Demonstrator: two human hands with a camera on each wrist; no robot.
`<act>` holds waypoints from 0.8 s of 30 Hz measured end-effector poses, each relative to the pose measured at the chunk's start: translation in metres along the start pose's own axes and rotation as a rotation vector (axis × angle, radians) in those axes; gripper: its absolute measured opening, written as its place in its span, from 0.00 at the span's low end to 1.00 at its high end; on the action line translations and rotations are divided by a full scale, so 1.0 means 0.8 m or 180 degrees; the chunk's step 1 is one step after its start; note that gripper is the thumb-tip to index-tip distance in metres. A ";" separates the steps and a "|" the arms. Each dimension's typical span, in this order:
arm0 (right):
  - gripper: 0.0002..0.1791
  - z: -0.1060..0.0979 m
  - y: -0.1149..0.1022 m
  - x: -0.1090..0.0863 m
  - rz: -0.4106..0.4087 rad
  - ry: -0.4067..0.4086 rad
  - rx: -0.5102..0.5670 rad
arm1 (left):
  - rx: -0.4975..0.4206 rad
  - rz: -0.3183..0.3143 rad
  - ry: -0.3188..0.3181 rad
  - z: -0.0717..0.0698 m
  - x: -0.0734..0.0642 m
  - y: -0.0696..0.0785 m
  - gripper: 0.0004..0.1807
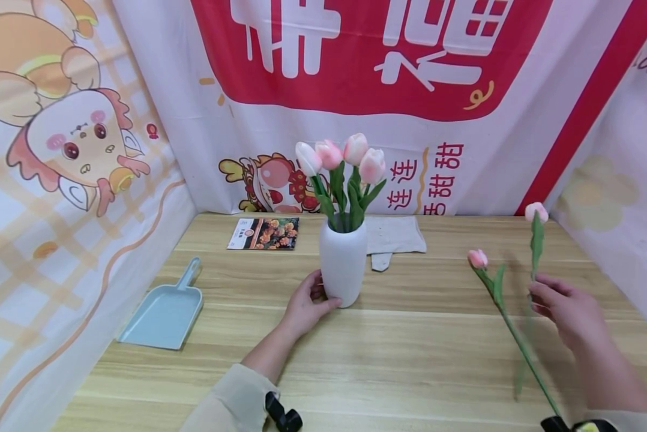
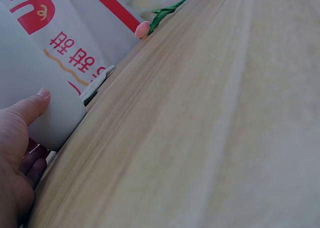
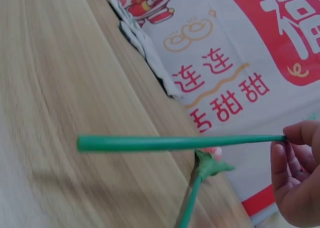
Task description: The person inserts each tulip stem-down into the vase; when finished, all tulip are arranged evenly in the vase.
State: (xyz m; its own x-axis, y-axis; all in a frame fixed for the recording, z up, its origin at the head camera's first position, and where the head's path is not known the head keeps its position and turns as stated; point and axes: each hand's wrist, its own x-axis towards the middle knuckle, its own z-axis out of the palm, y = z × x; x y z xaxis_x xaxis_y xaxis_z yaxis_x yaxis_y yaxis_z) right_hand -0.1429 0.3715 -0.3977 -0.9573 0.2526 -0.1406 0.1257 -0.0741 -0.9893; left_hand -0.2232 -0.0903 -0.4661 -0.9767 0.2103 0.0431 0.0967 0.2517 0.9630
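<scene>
A white vase (image 1: 343,264) stands upright on the wooden table, holding several pink and white artificial tulips (image 1: 350,159). My left hand (image 1: 306,306) grips the vase low on its left side, the thumb across its front near the base. In the left wrist view that thumb (image 2: 35,107) lies against the white wall. Over on the right, my right hand (image 1: 569,309) pinches a single pink tulip (image 1: 537,240) by its green stem, bloom up. The right wrist view shows the stem's lower end (image 3: 120,143) sticking out freely. Beside it, another pink tulip (image 1: 509,324) lies on the table.
A light blue dustpan (image 1: 164,315) lies at the left. Toward the back are a seed packet (image 1: 264,234) with a flower picture and a folded white glove (image 1: 396,235) behind the vase. Printed cloth (image 1: 323,90) hangs along the table's back and sides.
</scene>
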 end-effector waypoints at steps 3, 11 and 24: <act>0.13 0.012 -0.003 0.000 -0.0082 -0.0068 0.0401 | 0.0007 0.0006 -0.0001 0.000 0.000 -0.001 0.43; 0.12 0.046 -0.007 0.002 -0.0341 -0.0188 0.1022 | -0.0002 0.0011 -0.0001 0.000 0.000 -0.001 0.43; 0.11 0.103 -0.022 0.004 -0.0257 0.0156 0.1306 | -0.0027 -0.0007 -0.0011 0.000 0.001 -0.003 0.42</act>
State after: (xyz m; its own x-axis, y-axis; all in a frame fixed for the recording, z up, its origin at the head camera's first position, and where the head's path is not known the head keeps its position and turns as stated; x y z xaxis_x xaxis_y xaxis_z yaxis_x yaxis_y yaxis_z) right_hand -0.1701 0.2939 -0.3771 -0.9450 0.3183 -0.0746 -0.0730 -0.4278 -0.9009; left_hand -0.2242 -0.0911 -0.4682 -0.9762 0.2130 0.0400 0.0928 0.2441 0.9653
